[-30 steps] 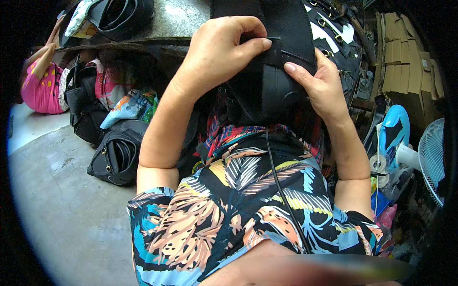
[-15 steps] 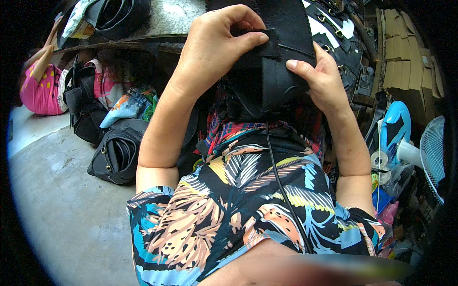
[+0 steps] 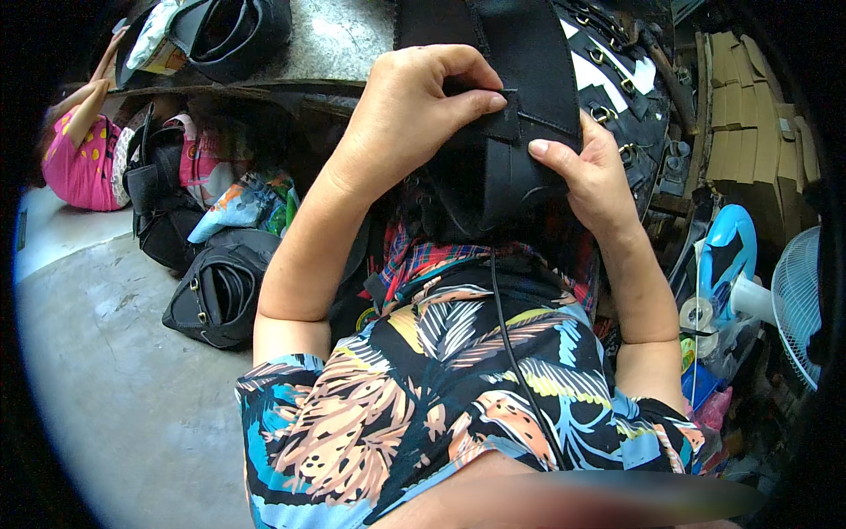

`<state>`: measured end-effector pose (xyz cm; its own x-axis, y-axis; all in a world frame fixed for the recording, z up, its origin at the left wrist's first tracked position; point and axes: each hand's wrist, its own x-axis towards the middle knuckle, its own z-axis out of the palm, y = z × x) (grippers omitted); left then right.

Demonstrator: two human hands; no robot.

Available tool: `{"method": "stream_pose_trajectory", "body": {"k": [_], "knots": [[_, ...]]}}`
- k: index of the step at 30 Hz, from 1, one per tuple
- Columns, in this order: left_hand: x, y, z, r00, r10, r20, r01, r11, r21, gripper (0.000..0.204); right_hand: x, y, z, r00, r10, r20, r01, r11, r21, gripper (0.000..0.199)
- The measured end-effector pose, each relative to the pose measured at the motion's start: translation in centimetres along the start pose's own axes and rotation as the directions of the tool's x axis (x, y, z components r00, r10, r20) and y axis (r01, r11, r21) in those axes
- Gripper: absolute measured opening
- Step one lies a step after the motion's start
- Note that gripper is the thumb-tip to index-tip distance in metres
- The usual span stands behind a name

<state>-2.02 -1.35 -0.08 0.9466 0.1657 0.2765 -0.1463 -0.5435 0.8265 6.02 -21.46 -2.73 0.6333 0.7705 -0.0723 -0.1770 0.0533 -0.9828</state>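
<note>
A black leather bag piece [image 3: 522, 181] with stitched seams is held up in front of my chest, its upper part reaching toward the bench. My left hand [image 3: 432, 101] is closed, thumb and forefinger pinching the end of a small black leather tab [image 3: 503, 126] that lies against the piece. At the right edge of the same piece, my right hand [image 3: 592, 172] grips it, thumb on the front face and fingers behind, mostly hidden.
A metal-topped bench [image 3: 339, 44] bears rolled black leather [image 3: 238, 40]. Buckled black straps [image 3: 617, 75] lie at the right, near cardboard [image 3: 749, 115] and a fan [image 3: 796, 304]. Black bags [image 3: 211, 295] stand on the floor at left. Another person in pink [image 3: 84, 163] sits far left.
Both hands and the leather piece sit slightly lower in the picture, as do the surroundings. The small tab now lies flatter against the piece; both grips stay the same.
</note>
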Motion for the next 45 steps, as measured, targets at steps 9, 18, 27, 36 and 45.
{"method": "stream_pose_trajectory", "body": {"k": [9,18,27,36,45], "knots": [[0.1,0.6,0.1,0.998,-0.065,-0.011,0.066,0.993,0.093,0.015,-0.1,0.6,0.4,0.999,0.007,-0.039,-0.005,0.999,0.054,0.037],[0.6,0.3,0.3,1.0,-0.016,0.018,0.015,0.997,0.079,0.015,-0.1,0.6,0.2,0.999,0.022,-0.033,-0.019,0.995,0.098,0.039],[0.9,1.8,-0.7,0.99,-0.123,0.071,0.122,0.992,0.027,0.013,0.0,1.1,0.2,0.999,0.024,-0.024,-0.02,0.986,0.165,0.038],[0.5,0.4,0.1,0.873,0.488,-0.014,-0.399,0.73,0.554,0.022,0.3,1.2,0.3,0.996,0.084,-0.043,-0.065,0.941,0.332,0.031],[0.4,0.8,-1.4,0.833,0.524,0.176,-0.544,0.719,0.433,0.028,0.7,1.1,0.3,0.992,0.117,-0.05,-0.087,0.911,0.403,0.028]]}}
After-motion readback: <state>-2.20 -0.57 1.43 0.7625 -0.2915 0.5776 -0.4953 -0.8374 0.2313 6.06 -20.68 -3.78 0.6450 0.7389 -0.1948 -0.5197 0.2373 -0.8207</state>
